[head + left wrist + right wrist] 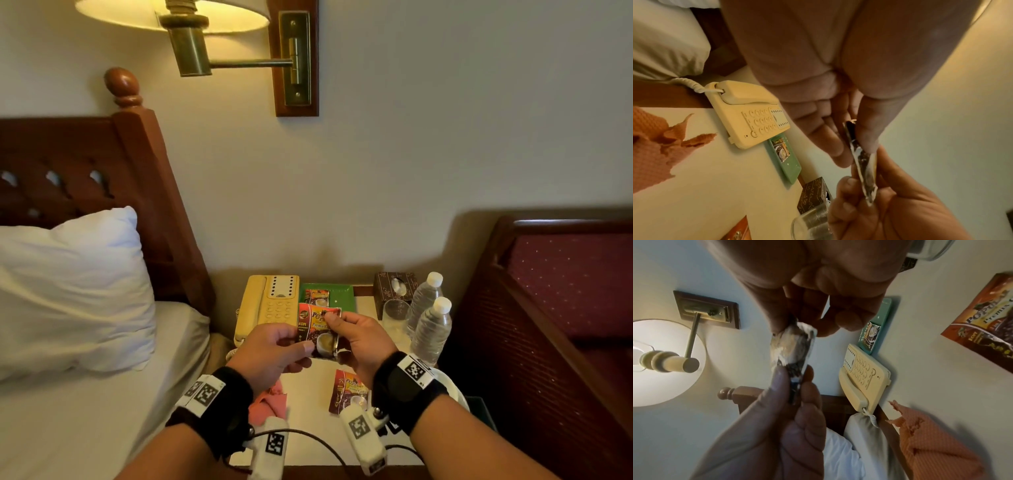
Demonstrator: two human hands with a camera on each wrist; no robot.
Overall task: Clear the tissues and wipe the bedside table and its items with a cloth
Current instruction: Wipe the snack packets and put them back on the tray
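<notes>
Above the cream bedside table (pixel 308 387) I hold a red and brown coffee sachet (pixel 320 332) upright between both hands. My left hand (pixel 301 342) pinches its lower left edge and my right hand (pixel 337 329) pinches its top right edge. The left wrist view shows the sachet (pixel 863 162) edge-on between thumb and fingers. A crumpled pink cloth (pixel 270 401) lies on the table near the front left, under my left wrist, and neither hand touches it. The dark tissue box (pixel 390 287) stands at the back right.
A cream telephone (pixel 267 305) sits at the back left beside a green tray (pixel 339 291) holding one sachet. Another sachet (pixel 349 390) lies flat near my right wrist. A glass (pixel 395 315) and two water bottles (pixel 431 329) stand on the right. A wall lamp (pixel 191 37) hangs overhead.
</notes>
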